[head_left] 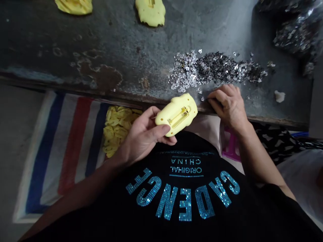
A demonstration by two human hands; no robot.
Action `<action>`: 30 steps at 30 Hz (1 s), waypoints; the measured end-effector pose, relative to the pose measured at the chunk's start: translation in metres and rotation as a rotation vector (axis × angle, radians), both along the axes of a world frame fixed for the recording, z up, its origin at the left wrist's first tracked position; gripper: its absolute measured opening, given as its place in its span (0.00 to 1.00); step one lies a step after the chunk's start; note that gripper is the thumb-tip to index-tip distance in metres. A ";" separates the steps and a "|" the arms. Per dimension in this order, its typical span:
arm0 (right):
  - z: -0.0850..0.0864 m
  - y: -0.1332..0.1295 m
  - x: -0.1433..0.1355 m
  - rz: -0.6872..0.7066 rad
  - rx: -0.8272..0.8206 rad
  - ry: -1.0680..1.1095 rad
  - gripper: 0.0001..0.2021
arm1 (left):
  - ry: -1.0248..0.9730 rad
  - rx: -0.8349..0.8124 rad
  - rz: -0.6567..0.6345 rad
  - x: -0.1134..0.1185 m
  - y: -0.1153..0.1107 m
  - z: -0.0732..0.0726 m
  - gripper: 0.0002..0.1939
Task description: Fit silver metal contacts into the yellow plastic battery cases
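Note:
My left hand [148, 132] grips a yellow plastic casing [176, 114] in front of my body, near the table edge. The casing's upper face has a slot-shaped battery compartment with metal contacts inside and several small holes around it. My right hand [228, 104] rests at the table's front edge with its fingers curled and pinched together. Whatever lies between those fingertips is hidden or too small to make out. Just beyond it spreads a pile of small shiny metal pieces [217, 67].
Two more yellow pieces, a casing [151, 13] and another part [74, 6], lie farther back on the worn table [121, 40]. Dark bags [292, 37] with metal pieces stand at the right. Below the edge, a striped sack [68, 144] holds yellow parts [117, 127].

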State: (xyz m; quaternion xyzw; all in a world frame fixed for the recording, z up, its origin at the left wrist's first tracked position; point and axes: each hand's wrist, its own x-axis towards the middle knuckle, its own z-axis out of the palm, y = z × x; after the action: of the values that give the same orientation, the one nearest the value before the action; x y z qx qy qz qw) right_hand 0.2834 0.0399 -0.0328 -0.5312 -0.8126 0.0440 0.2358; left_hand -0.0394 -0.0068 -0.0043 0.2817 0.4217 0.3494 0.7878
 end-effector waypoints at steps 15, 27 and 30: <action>0.064 -0.038 -0.019 0.092 -0.480 0.561 0.18 | -0.063 -0.017 -0.214 0.027 -0.003 0.018 0.49; 0.065 -0.041 -0.026 0.077 -0.376 0.476 0.13 | -0.104 -0.007 -0.230 0.031 -0.005 0.016 0.42; 0.069 -0.040 -0.028 0.082 -0.355 0.453 0.10 | -0.102 0.005 -0.231 0.031 -0.005 0.014 0.41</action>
State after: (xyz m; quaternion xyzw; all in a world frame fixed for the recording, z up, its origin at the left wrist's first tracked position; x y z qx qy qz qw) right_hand 0.2555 0.0000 0.0360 -0.5074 -0.7397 0.3126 0.3125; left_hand -0.0088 -0.0117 0.0100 0.3121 0.3449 0.2712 0.8427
